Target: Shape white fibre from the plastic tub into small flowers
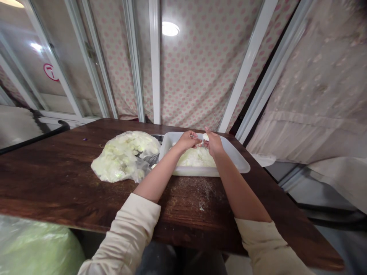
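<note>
My right hand (213, 143) is closed round a small white lump (205, 136) that looks like a cauliflower piece. Close beside it, my left hand (187, 141) has its fingers bent in a pinch. Something thin and pale shows at those fingers, too small to name. Both hands hover over a white plastic tray (241, 164). Pale, crumbly white pieces (196, 157) lie in the tray, partly hidden by my forearms. Left of it sits a clear plastic bag (119, 156) full of whitish-green lumps.
The dark wooden table (69, 191) has white crumbs (202, 191) near its front edge. A dark, shiny object (157, 138) shows between bag and tray. A large light-green bag (37, 248) stands low at the left. Behind the table are framed glass panels with a dotted curtain (200, 76).
</note>
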The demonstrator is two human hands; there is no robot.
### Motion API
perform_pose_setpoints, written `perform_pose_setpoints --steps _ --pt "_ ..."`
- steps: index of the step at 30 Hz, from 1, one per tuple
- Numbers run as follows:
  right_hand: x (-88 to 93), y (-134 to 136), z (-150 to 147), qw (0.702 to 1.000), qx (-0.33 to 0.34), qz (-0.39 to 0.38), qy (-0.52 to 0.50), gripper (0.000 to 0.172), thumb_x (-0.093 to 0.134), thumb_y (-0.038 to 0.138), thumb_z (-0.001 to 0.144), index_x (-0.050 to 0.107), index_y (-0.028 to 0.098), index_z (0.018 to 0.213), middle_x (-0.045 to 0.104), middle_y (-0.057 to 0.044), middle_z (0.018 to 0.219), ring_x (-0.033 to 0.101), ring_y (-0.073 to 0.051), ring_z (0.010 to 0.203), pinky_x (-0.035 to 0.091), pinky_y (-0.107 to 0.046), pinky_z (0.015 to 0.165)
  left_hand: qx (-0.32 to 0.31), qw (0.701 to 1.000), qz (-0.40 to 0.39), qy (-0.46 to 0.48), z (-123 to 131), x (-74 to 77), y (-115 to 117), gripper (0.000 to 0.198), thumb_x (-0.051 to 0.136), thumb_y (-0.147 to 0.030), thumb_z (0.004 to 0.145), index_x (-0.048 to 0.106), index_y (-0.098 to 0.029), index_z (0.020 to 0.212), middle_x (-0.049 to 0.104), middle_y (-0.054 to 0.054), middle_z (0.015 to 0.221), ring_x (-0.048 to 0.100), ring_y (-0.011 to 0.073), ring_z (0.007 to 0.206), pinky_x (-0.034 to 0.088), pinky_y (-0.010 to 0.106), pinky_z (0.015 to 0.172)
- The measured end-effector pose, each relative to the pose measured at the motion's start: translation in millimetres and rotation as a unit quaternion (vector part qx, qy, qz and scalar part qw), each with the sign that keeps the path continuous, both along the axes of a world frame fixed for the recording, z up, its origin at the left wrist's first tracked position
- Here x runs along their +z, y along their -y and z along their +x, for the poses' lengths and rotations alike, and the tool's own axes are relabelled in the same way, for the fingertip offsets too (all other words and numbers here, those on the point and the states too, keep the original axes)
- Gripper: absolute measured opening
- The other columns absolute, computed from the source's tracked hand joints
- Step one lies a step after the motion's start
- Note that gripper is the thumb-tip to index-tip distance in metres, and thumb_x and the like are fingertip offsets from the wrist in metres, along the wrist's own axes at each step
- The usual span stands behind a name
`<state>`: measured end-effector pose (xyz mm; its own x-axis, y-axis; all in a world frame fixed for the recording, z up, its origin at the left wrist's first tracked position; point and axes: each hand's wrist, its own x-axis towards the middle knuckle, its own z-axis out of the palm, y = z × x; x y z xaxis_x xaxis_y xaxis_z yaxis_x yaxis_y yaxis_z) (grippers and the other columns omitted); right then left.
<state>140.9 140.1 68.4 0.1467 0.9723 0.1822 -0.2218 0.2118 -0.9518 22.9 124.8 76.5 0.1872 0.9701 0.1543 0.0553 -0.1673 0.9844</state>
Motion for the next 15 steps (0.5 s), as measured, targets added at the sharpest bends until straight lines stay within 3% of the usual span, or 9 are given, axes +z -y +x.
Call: perform_pose_setpoints --steps 4,7,11,15 --pt "-5.6 -6.4 -0.8 0.995 -0.030 0.066 0.073 0.046 0.060 0.056 0.067 0.035 0.019 0.055 0.033 0.006 0.045 0.032 -0.005 0.039 0.022 -0.020 0.035 0.028 0.999 -0.009 -0.024 -0.3 0.9 -0.8 0.012 0.047 -0.004 0.068 0.050 -0.015 0.071 0.050 -0.002 0.058 0.040 0.0052 0.043 0.028 0.020 0.045" --pt "-9.2 -10.5 0.1 0.992 -0.041 0.083 0.088 0.048 0.055 0.060 0.069 0.034 0.020 0.054 0.031 0.006 0.045 0.030 -0.006 0.039 0.021 -0.021 0.036 0.064 0.998 -0.014 -0.015 -2.9 3.7 -0.7 0.010 0.045 -0.015 0.074 0.053 -0.014 0.068 0.042 -0.002 0.055 0.031 0.0052 0.041 0.022 0.022 0.042" --pt "-10.0 -10.4 0.8 0.988 -0.034 0.090 0.120 0.048 0.052 0.062 0.071 0.037 0.019 0.055 0.032 0.005 0.046 0.031 -0.007 0.041 0.023 -0.021 0.037 -0.013 0.999 -0.043 0.011 -5.1 8.6 4.5 0.032 0.050 -0.044 0.075 0.055 -0.014 0.067 0.038 -0.003 0.053 0.023 0.0045 0.041 0.013 0.023 0.041" --pt "-9.5 -8.0 -0.2 0.980 -0.024 0.117 0.162 0.051 0.050 0.065 0.070 0.033 0.019 0.053 0.030 0.005 0.046 0.029 -0.007 0.043 0.024 -0.021 0.038 -0.059 0.998 -0.004 -0.024 -4.9 8.6 8.3 0.031 0.063 -0.044 0.066 0.053 -0.015 0.060 0.033 -0.004 0.049 0.024 0.0042 0.042 0.013 0.023 0.043"
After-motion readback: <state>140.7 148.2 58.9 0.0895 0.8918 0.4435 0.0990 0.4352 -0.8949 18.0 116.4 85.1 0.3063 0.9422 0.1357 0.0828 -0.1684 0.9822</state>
